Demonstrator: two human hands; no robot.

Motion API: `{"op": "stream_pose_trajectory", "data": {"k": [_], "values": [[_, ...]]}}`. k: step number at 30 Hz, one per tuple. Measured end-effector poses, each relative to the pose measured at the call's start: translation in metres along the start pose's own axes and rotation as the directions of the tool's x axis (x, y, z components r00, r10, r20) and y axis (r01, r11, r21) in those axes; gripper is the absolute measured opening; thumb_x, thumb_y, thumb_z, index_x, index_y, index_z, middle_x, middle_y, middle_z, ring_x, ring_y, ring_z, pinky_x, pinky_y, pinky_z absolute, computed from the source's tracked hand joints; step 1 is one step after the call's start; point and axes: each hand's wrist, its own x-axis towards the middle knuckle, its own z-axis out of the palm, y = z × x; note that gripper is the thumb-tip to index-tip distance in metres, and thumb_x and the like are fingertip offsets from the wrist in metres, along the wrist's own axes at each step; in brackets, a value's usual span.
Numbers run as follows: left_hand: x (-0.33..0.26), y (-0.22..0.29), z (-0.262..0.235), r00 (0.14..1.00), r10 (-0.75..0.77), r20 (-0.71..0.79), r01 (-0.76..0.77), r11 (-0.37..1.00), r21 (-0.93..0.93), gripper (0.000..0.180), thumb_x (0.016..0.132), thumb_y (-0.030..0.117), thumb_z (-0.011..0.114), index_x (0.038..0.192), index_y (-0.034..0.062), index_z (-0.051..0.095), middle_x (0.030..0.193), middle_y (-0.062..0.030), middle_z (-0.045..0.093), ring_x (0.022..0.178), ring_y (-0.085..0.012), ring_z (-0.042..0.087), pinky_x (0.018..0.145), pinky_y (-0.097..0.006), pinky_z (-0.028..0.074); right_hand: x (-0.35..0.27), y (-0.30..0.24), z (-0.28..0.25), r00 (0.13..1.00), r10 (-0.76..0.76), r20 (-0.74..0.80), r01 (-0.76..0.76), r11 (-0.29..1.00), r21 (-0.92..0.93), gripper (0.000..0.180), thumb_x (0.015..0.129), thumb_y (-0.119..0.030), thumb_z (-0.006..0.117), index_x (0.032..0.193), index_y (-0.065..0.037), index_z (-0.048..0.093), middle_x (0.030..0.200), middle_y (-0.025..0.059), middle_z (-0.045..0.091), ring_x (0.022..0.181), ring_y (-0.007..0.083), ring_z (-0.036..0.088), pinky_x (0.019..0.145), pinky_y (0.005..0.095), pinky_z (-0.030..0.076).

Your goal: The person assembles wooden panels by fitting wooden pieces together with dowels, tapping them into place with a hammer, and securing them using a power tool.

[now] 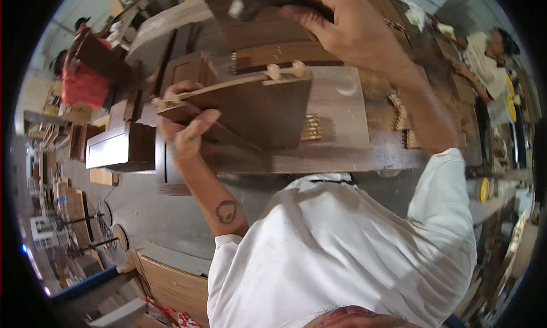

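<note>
Left hand has a firm grip on the dark wooden panel — dowel pegs sticking out its top edge. Right hand is clenched on another dark board further up the worktop.

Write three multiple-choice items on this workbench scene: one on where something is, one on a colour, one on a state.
1. Where does the left hand grip the dark wood panel?
A. at its left end
B. at its right end
C. from on top

2. What colour are the dowel pegs on the panel's top edge?
A. black
B. pale tan
C. blue

3. How is the panel held?
A. lying flat on the workbench
B. lifted on edge
C. leaning on the floor

Key: 1 A, the fingers wrap its left end. 2 B, the pegs look light against the dark wood. 3 B, its face is upright, above the bench.
</note>
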Motion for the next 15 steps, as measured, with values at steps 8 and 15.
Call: {"op": "stream_pose_trajectory", "data": {"k": [8,15], "values": [[0.012,0.003,-0.018,0.988,0.051,0.146,-0.058,0.997,0.046,0.050,0.069,0.013,0.078,0.112,0.0002,0.055,0.120,-0.0163,0.052,0.104,-0.0239,0.057,0.089,-0.035,0.052,-0.271,0.094,0.062,0.524,0.843,0.126,-0.760,0.529,-0.379,0.019,0.088,-0.022,0.056,0.086,-0.004,0.060,0.072,0.0194,0.060,0.070,0.0393,0.059,0.063,0.0496,0.044],[-0.015,0.006,-0.023,0.943,0.111,0.312,-0.057,0.983,-0.176,0.067,0.072,0.029,0.081,0.125,0.0024,0.051,0.121,-0.0113,0.056,0.100,-0.0222,0.061,0.085,-0.036,0.054,-0.382,0.096,0.098,0.455,0.889,-0.058,-0.755,0.350,-0.554,0.025,0.083,-0.012,0.059,0.107,-0.007,0.060,0.101,0.0155,0.061,0.092,0.0349,0.060,0.073,0.0462,0.050]]}}
